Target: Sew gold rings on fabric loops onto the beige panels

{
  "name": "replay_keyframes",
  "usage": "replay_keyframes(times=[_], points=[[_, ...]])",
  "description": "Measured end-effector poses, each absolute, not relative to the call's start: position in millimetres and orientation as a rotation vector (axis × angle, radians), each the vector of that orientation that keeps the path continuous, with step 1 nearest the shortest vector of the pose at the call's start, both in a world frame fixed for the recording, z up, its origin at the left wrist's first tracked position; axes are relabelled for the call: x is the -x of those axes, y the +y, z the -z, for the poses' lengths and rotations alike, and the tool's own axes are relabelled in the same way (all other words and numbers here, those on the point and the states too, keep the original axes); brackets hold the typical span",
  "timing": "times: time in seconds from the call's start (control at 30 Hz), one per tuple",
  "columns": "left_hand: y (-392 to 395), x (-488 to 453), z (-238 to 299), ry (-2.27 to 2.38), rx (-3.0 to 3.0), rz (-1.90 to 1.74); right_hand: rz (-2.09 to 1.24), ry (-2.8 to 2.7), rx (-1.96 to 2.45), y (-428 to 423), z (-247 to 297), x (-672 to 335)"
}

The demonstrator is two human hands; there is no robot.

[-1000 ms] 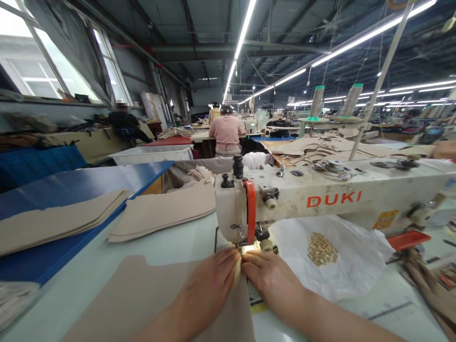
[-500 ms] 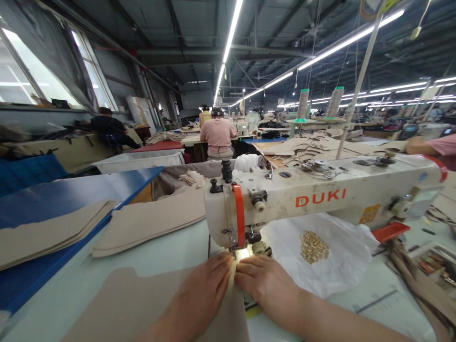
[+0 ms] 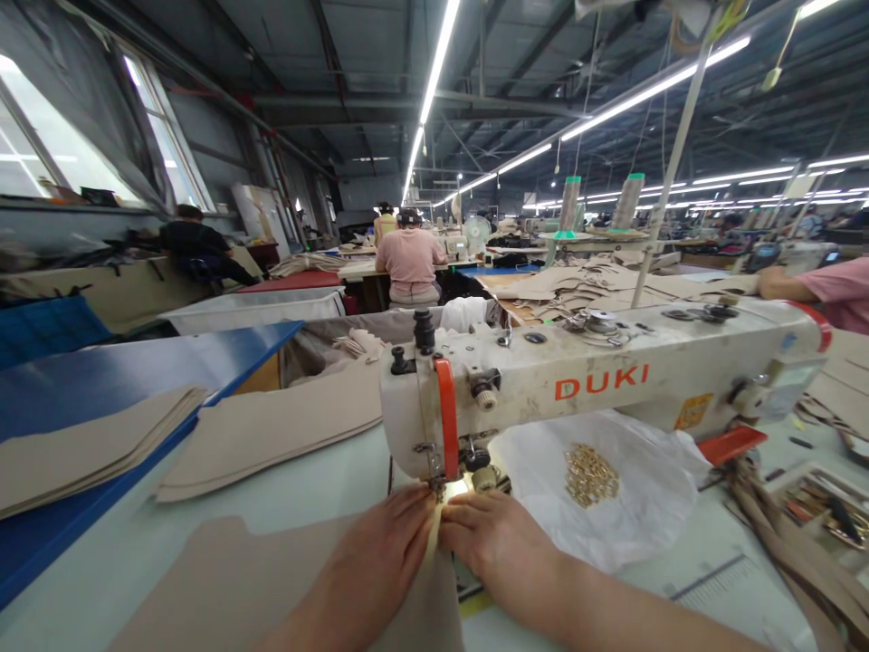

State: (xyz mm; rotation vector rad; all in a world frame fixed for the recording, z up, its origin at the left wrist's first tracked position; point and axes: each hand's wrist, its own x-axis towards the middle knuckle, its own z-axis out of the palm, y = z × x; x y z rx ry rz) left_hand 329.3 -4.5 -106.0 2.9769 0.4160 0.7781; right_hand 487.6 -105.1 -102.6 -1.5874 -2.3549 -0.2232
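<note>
A flat beige fabric panel [image 3: 264, 570] lies on the pale sewing table and runs up to the needle area of a white sewing machine [image 3: 522, 385] marked DUKI. My left hand [image 3: 377, 548] rests on the panel, fingers together, its tips just before the lit presser foot. Opposite it, my right hand [image 3: 502, 541] has bent fingers closed at the panel's right edge. A narrow strip of that edge stands up between both hands. My thumbs and the needle point are mostly hidden.
Stacked beige panels [image 3: 285, 421] lie left of the machine, and another stack [image 3: 95, 448] rests on a blue table. Under the machine arm, a white plastic bag [image 3: 644, 489] carries small gold metal pieces [image 3: 592, 475]. A tray of tools [image 3: 825, 507] stands right. Co-workers sit farther off.
The whole view has shifted slightly, so the machine and hands appear a little farther left. Both hands keep their grip on the panel edge beside the presser foot.
</note>
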Motion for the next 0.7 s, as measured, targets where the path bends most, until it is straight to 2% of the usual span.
replay_keyframes(times=[0.53, 0.7], points=[[-9, -332, 102, 0.436, -2.977, -0.783, 0.188, -2.324, 1.573, -109, 104, -488], [-27, -302, 107, 0.469, -2.985, -0.778, 0.208, -2.392, 1.371, -117, 112, -479]])
